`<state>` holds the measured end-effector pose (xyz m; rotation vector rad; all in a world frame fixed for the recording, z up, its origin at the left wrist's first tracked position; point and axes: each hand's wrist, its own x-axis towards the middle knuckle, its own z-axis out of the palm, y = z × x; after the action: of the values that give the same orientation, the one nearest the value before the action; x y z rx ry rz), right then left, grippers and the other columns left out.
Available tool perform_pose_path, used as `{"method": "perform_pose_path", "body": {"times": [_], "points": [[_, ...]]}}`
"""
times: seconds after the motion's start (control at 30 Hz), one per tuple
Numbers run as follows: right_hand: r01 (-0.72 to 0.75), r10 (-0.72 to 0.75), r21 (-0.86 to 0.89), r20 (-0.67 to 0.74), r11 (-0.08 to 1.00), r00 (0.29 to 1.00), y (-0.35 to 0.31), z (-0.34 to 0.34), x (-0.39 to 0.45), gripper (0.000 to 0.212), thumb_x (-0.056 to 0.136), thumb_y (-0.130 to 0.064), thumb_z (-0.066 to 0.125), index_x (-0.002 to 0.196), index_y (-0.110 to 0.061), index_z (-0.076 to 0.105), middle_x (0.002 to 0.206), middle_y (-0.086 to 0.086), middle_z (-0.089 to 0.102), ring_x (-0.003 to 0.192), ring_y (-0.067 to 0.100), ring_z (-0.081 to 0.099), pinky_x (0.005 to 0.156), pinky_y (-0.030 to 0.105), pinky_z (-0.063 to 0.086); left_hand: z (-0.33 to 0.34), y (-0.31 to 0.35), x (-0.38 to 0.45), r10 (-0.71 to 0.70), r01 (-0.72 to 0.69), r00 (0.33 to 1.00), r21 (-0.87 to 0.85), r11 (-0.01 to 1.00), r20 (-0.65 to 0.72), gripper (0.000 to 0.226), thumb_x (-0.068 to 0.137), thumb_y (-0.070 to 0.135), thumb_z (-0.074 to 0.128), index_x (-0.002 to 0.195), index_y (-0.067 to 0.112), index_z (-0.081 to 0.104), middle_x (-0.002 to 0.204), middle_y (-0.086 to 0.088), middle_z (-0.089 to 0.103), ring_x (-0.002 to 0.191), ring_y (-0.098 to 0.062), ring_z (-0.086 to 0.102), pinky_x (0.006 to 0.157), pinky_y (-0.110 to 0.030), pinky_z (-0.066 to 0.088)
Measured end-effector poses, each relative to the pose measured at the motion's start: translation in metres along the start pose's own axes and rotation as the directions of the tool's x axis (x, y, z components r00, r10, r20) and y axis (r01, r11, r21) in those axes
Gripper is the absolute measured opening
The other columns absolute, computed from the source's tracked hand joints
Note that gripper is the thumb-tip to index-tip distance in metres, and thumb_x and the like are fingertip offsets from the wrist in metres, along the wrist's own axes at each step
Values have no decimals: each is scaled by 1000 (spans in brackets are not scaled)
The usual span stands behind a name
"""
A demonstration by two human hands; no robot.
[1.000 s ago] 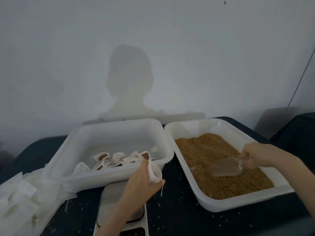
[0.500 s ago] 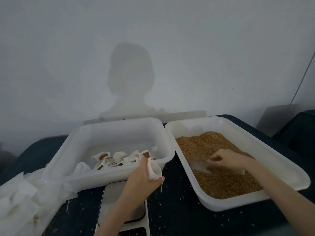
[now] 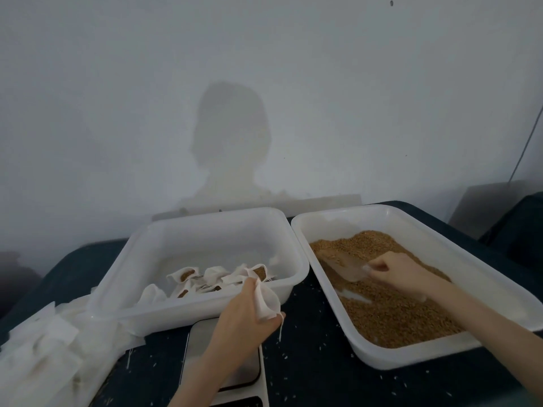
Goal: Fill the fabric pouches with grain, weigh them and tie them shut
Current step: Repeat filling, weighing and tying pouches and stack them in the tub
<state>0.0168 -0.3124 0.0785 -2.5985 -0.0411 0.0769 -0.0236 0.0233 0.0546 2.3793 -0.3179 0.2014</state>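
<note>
Half a second ago the right hand (image 3: 393,271) lay flat and blurred over the middle of the grain (image 3: 390,315); now its fingers curl round the handle of a clear scoop (image 3: 343,265), whose blade digs into the far left part of the heap. The left hand (image 3: 246,315) has hardly shifted: it pinches one empty white pouch (image 3: 266,301) between thumb and fingers above the scale (image 3: 223,362), a loose string hanging from it.

Two white tubs stand side by side on the dark table (image 3: 308,377). The right tub (image 3: 440,352) holds the grain. The left tub (image 3: 182,306) holds filled pouches (image 3: 205,279), about five or six; the exact count is unclear. One scale and one scoop are in view. A heap of empty pouches (image 3: 44,345) lies at the left edge, too jumbled to count.
</note>
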Motion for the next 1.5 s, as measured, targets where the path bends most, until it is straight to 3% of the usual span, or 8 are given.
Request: {"method": "perform_pose_path", "body": {"times": [0.2,0.37,0.53,0.73,1.07,1.23,1.4,1.5], "points": [[48,-42,50,-109,998,993,4,-27,-35,17,84,-34,69,101,-32,72,76,-19,72,60,7,63,56,15,51,-12,-3,-1,-22,22,1000,10,1000,-13,45,72,40,71,95,31,34,83,15,51,74,2,52,53,-10,38],[91,-88,99,-40,991,995,-12,-38,-54,32,74,-52,63,105,-43,68,73,-10,72,45,4,46,49,16,38,-12,-1,-5,-16,15,1000,-22,1000,-15,45,73,42,72,95,30,35,83,15,52,74,2,53,55,-8,40],[214,-222,91,85,972,971,-43,-49,-69,33,67,-68,56,100,-67,59,83,-9,74,51,14,51,50,18,40,-17,2,-8,-5,6,1000,-73,997,12,43,74,40,72,96,29,36,84,14,52,74,1,53,58,-6,40],[365,-410,206,255,908,876,-81,-52,-77,44,70,-74,58,110,-56,64,100,-16,72,84,7,67,74,19,53,-25,4,-15,8,-2,998,-104,995,58,38,73,46,69,88,37,36,84,13,54,73,8,53,56,-5,40],[421,-440,128,304,898,845,-106,-41,-68,36,71,-70,61,104,-56,66,89,-4,69,73,6,61,66,13,48,-26,2,-18,67,-50,988,-122,991,138,35,70,42,66,91,29,41,84,8,58,68,-3,52,59,-20,44],[406,-401,51,310,912,862,-124,-42,-65,25,79,-43,71,103,-49,69,92,-9,71,85,11,65,83,33,56,-22,-1,-18,96,-79,982,-107,991,165,37,68,52,65,90,36,41,84,14,59,73,1,55,59,-18,45],[456,-386,-123,366,882,847,-150,-47,-60,23,86,-29,68,106,-41,70,88,2,71,80,30,63,74,43,53,-18,-1,-16,97,-86,981,-72,994,169,39,70,57,66,91,37,40,89,16,61,78,2,59,68,-23,53],[474,-369,-240,375,847,850,-168,-57,-58,24,87,-32,66,106,-47,67,73,-15,69,59,8,54,58,23,44,-16,-1,-16,90,-81,984,-62,995,157,39,68,59,63,90,38,40,91,18,59,81,2,58,71,-25,54]]}}
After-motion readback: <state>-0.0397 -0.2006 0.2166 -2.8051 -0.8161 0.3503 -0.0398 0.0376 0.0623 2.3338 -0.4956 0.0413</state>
